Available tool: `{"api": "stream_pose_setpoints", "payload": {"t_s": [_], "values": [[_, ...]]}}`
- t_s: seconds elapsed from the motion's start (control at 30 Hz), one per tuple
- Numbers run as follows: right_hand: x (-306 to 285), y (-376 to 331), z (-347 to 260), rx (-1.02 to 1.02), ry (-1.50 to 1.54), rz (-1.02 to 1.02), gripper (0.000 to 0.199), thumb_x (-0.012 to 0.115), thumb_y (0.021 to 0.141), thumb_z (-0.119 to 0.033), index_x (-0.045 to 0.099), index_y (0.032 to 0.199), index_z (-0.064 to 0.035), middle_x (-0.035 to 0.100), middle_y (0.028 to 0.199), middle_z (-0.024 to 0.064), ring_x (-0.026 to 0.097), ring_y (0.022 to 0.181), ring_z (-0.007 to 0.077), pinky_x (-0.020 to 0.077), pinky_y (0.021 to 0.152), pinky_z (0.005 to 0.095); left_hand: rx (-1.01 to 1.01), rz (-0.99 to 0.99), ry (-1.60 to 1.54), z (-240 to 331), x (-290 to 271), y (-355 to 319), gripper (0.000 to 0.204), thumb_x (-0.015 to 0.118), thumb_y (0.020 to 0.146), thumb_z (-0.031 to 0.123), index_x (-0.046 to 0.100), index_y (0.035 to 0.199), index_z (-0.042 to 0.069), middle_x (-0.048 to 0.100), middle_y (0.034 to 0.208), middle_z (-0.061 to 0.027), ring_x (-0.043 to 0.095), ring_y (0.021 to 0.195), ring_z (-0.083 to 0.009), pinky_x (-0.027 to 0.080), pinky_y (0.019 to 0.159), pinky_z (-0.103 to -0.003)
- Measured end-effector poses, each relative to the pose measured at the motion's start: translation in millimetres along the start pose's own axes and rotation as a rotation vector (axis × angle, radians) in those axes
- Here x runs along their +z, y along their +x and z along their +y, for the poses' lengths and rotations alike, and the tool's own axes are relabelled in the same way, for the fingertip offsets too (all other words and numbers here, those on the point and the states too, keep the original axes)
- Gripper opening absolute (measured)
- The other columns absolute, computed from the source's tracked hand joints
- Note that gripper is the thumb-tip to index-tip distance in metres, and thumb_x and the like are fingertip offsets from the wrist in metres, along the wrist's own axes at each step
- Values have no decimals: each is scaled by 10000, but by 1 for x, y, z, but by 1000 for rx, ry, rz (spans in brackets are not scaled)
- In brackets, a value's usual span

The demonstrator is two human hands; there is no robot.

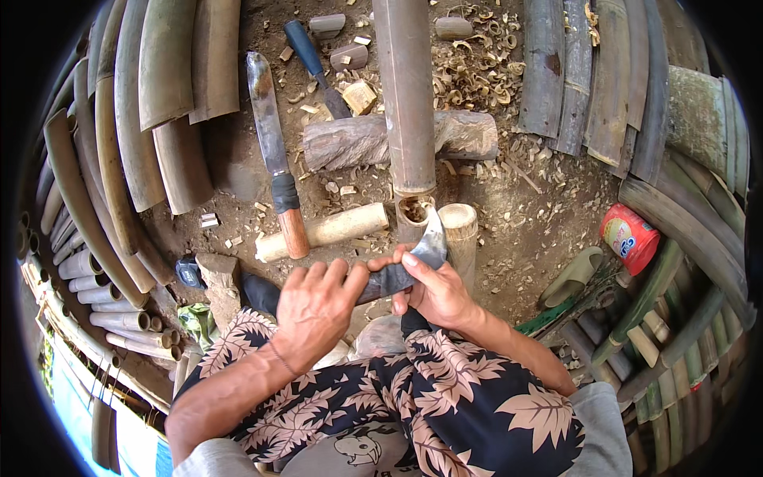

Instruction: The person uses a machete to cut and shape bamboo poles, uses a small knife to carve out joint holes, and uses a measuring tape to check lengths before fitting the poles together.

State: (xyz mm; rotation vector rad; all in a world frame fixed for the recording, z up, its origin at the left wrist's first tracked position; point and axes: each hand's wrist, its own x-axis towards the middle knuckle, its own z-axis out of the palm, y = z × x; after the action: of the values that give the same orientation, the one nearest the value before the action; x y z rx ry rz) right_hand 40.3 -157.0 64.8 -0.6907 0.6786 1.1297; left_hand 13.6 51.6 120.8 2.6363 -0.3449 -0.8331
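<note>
A knife with a hooked blade [432, 241] and a dark wrapped handle [387, 281] lies across my lap area, tip pointing away from me. My left hand [319, 306] is closed around the handle. At the blade's base, my right hand [439, 292] grips the knife, thumb pressed along it. The blade sits at the cut near end of a long bamboo pole [405, 103], where a notched hollow [416, 209] shows pale fibres. That pole rests over a rough log [346, 145]. Just right of the blade stands a short pale bamboo piece [458, 226].
Left of the pole lie a machete [271, 131], a blue-handled chisel [306, 49] and a pale bamboo stick [342, 229]. Shavings [485, 75] litter the dirt. Split bamboo [167, 67] is stacked on both sides. A red packet [629, 238] and a green sandal [574, 277] lie right.
</note>
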Motion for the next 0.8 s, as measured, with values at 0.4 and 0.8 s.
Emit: {"api": "stream_pose_setpoints", "payload": {"t_s": [0.4,0.8], "values": [[-4,6,-15,208,-198,108,319,549,1021,-222,551,1286,-44,638,765,40,526,492,97,496,511,284,36,-322,-385,-37,9,21,385,725,736,161,532,1060,85,682,805,-137,681,724,-359,545,662,-469],[3,10,-16,226,186,-83,349,548,1026,-265,536,1318,-74,657,915,53,594,584,127,566,661,350,18,-334,-190,-40,-44,38,236,658,707,99,596,934,81,641,763,-138,674,730,-337,523,651,-470]]}}
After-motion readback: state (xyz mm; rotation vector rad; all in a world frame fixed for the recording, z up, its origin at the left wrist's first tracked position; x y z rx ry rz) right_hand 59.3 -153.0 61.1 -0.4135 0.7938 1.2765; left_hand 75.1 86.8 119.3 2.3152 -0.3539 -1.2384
